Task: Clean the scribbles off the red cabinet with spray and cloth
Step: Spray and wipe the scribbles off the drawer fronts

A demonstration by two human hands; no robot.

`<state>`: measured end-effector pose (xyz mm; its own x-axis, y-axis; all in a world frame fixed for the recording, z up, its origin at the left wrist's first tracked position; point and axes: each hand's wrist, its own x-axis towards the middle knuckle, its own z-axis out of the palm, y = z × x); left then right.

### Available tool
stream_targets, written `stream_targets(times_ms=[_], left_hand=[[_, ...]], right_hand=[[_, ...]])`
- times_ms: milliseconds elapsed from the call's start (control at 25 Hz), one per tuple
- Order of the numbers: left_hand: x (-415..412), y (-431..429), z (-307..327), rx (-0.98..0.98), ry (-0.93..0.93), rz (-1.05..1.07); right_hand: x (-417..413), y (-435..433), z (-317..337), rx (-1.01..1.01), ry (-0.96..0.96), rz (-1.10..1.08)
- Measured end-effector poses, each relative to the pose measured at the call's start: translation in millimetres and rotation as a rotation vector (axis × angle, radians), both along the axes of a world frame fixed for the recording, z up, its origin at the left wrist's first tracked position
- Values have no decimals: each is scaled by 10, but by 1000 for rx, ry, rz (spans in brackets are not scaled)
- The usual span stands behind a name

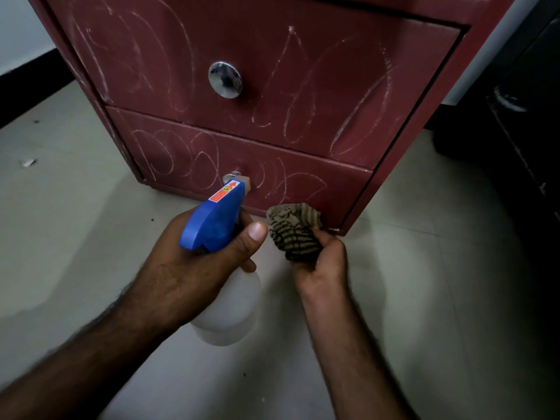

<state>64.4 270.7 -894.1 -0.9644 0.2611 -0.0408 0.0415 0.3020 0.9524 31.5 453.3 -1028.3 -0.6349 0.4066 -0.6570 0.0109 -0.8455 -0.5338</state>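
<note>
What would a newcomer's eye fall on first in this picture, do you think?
The red cabinet fills the top, its upper drawer and lower drawer covered in pale scribbles, a shiny round knob on the upper one. Below, the left hand grips a blue-headed spray bottle aimed at the lower drawer, and the right hand holds a bunched striped cloth.

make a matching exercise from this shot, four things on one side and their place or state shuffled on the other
1 spray bottle
2 striped cloth
3 round metal knob
4 scribbles

a bunched in the right hand
b white lines on the red cabinet
c gripped by the left hand
d middle of the upper drawer

Pairs: 1-c, 2-a, 3-d, 4-b
</note>
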Motion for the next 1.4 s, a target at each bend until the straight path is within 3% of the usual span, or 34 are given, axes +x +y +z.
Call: stream_targets(times_ms=[520,760,1080,1400], left_hand=[[-22,5,1,4,-6,12],[-38,-9,-4,-1,-12,28],[-48,-17,-13,-6,-4,4],[-34,-6,-6,-16,20,-13]], right_hand=[[-9,-45,59,50,-37,69],[41,5,220,65,79,-44],[52,15,260,112,-75,-17],[151,100,371,182,55,-89]])
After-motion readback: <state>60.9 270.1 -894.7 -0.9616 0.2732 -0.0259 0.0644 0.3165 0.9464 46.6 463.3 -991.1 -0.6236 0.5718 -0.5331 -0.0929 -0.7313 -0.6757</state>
